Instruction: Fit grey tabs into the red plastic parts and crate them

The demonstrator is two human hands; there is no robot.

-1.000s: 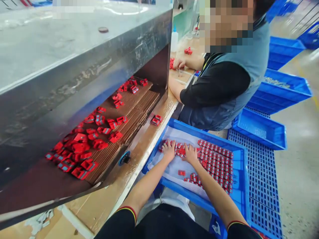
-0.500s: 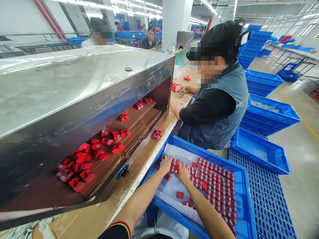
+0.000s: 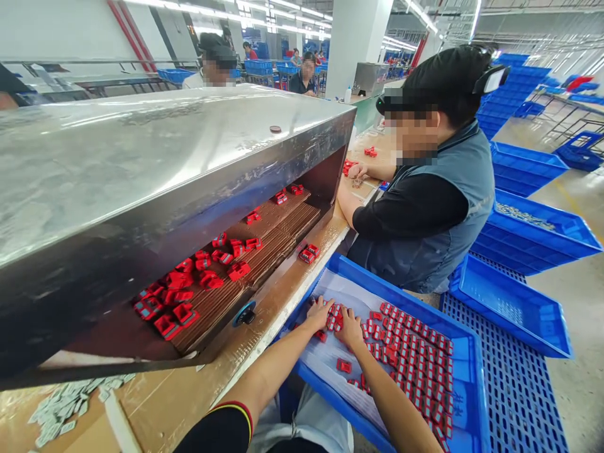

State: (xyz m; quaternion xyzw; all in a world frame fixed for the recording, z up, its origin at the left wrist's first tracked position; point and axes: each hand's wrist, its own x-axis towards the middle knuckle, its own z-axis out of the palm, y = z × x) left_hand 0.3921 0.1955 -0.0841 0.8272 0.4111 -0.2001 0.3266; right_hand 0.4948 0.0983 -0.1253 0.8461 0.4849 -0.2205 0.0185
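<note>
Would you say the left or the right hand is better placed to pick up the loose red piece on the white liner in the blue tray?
The right hand, probably: it rests closer to the loose red piece than the left hand.

Glossy steel housing [image 3: 141,176] (rough cardboard [image 3: 283,234] beneath)

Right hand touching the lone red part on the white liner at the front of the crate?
Apart. The head view shows the red part lying on the white liner, with bare liner between it and the right hand.
</note>
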